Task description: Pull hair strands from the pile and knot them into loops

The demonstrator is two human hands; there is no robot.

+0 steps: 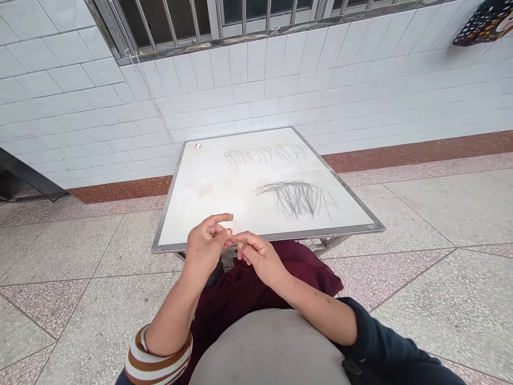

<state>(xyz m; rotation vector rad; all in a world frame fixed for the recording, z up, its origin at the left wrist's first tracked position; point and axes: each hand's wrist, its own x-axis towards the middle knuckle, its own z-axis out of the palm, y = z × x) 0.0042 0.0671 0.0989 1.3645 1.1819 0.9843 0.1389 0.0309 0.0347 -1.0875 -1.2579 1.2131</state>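
My left hand (205, 243) and my right hand (262, 258) meet fingertip to fingertip just over the table's near edge. On my left hand, thumb and fingers pinch together while the index finger extends forward. My right thumb and index finger are closed in a pinch close beside them. Whatever sits between the fingertips is too fine to make out. Beyond my right hand lies a loose pile of thin dark wire-like strands (298, 199). Farther back, several similar strands with looped ends (262, 155) lie in a row.
The white table (192, 208) has a grey metal rim and stands near a tiled wall (240, 80) with a barred window above. A small white-and-red object (197, 145) sits in its far left corner. A dark patterned cloth item (483, 24) hangs at upper right.
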